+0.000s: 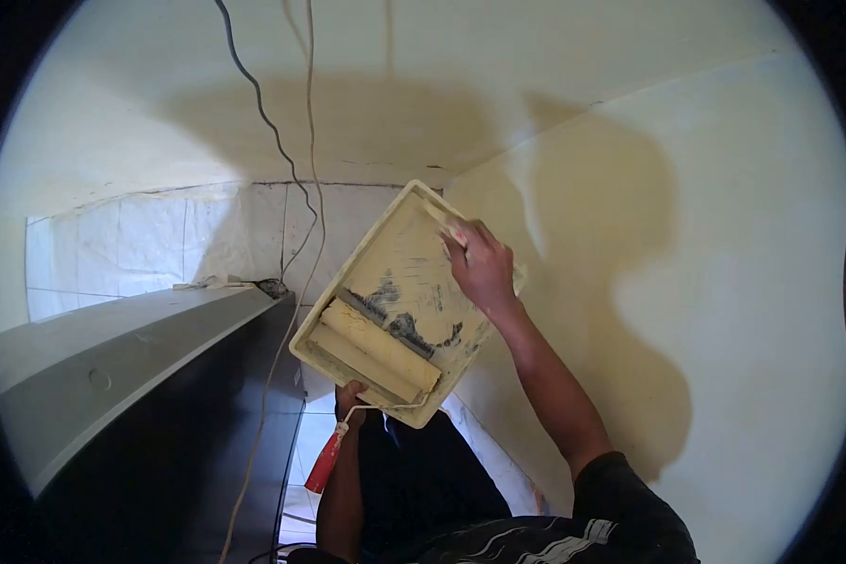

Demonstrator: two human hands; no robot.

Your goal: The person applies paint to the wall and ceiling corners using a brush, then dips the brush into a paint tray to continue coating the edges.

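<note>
Evidently you were between strokes, carrying the paint tray (399, 282) with the roller (378, 350) lying in it. Your right hand (482, 268) was clenched on the tray's upper rim; your left hand (350, 397) was under the lower end, its fingers mostly hidden, apparently pinching the roller's red handle (326, 462). The tray hung in the air in front of the yellow wall (724, 282), its long axis running from lower left to upper right, the roller lying crosswise. Next you needed a level tray and a free hand.
</note>
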